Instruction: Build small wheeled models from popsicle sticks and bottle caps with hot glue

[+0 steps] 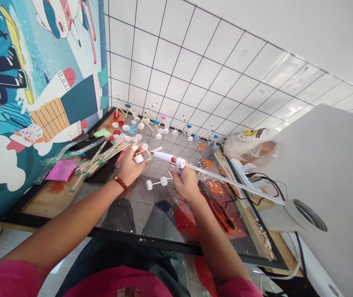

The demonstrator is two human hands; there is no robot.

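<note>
My left hand (128,167), wearing a beaded bracelet, is closed around a small wooden-stick frame (148,155) with white bottle caps (138,159) on it. My right hand (187,181) grips a white glue gun (165,157), its nozzle pointing left at the frame's sticks. A long translucent glue stick (232,182) runs out of the gun's back end toward the right. Whether the nozzle touches the frame I cannot tell. Below, between my hands, a pair of white caps (149,185) joined by a thin stick lies on the glass tabletop (145,206).
Several stick-and-cap models (181,128) line the table's back edge. Loose caps (126,128) lie in front of them. Wooden sticks (97,159) and a pink packet (61,170) are at left. Pliers (216,204), cables (269,177) and a plastic bag (250,142) sit at right.
</note>
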